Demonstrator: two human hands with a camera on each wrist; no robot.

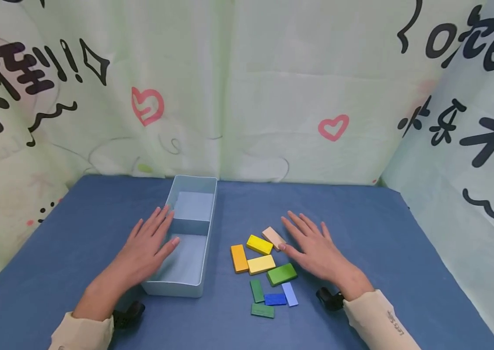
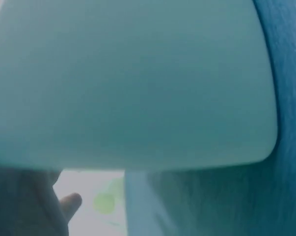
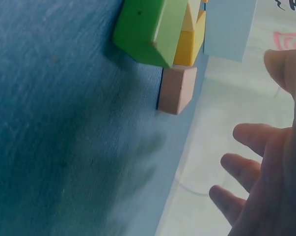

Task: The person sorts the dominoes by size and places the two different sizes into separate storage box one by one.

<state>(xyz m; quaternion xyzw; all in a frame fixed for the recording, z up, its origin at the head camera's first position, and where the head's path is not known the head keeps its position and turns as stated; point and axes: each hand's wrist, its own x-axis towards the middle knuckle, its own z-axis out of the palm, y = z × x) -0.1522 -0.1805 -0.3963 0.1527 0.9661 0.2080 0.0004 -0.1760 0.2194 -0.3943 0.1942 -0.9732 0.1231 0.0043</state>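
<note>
My left hand (image 1: 145, 253), fingers straight, is over the left side of a light blue two-compartment box (image 1: 205, 257) and holds nothing. In the left wrist view the box wall (image 2: 138, 98) fills most of the picture. My right hand (image 1: 316, 250) is spread beside a group of wooden blocks, its thumb overlapping the pinkish block (image 1: 273, 236) in the head view. Near it lie a yellow block (image 1: 260, 244), an orange block (image 1: 239, 258), a pale yellow block (image 1: 261, 265) and a light green block (image 1: 281, 274). The right wrist view shows its fingers apart from the blocks.
Closer to the front are two dark green blocks (image 1: 257, 290), a blue block (image 1: 275, 299) and a light blue block (image 1: 290, 294). All lie on a blue cloth (image 1: 338, 209). A pale curtain (image 1: 273, 87) with writing and hearts encloses the back and sides.
</note>
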